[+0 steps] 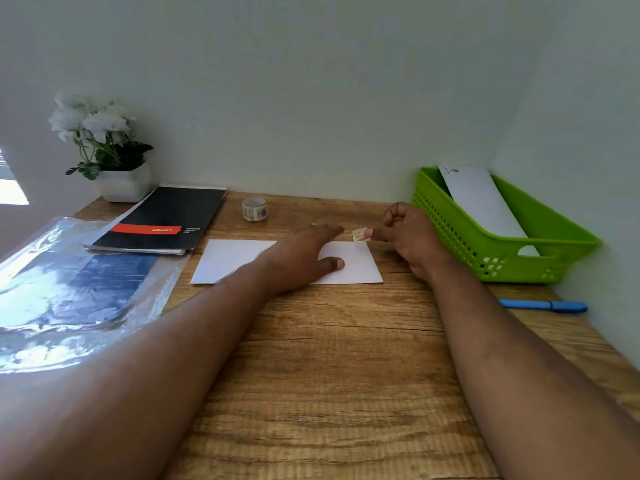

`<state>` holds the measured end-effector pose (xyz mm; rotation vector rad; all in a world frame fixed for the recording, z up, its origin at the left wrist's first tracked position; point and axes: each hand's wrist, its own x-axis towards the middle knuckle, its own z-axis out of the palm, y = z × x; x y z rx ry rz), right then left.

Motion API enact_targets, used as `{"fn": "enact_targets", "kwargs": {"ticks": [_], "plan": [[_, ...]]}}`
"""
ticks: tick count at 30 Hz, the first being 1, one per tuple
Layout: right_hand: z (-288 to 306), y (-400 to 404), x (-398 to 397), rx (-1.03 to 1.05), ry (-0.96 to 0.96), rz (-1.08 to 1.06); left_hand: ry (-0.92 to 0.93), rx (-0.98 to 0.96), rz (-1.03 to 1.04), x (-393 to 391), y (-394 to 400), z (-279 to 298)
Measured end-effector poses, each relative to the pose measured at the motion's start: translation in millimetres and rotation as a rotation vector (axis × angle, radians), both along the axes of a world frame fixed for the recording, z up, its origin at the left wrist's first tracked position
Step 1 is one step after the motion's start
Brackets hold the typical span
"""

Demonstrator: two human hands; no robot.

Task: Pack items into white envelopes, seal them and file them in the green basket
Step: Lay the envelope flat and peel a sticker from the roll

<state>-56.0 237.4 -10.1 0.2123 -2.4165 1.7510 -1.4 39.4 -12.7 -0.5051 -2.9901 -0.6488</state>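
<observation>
A white envelope (235, 259) lies flat on the wooden desk (329, 358). My left hand (301, 258) rests palm-down on its middle, fingers spread, pressing it. My right hand (405, 233) hovers just past the envelope's far right corner and pinches a small patterned sticker (359, 235) between thumb and forefinger. The green basket (498, 258) stands at the right against the wall, with one white envelope (481, 202) leaning inside it. A roll of patterned tape (254, 208) sits behind the envelope near the wall.
A black pad with a red band (162, 220) lies at the back left, partly over a shiny plastic sleeve (69, 292). A white pot of white flowers (110, 157) stands in the left corner. A blue pen (543, 305) lies by the right wall.
</observation>
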Motion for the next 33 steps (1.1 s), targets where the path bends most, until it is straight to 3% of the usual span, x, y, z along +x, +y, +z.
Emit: {"fn": "enact_targets", "kwargs": {"ticks": [5, 16, 33], "plan": [[-4.1, -2.2, -2.0, 0.044, -0.017, 0.003, -0.098, 0.060, -0.010, -7.7, -1.8, -9.2], [-6.6, -2.9, -3.0, 0.126, -0.024, 0.031, -0.017, -0.203, -0.136, -11.9, -1.6, -13.2], [-5.7, -4.3, -0.6, 0.156, -0.035, 0.060, -0.020, -0.233, -0.127, -14.3, -1.8, -15.1]]}}
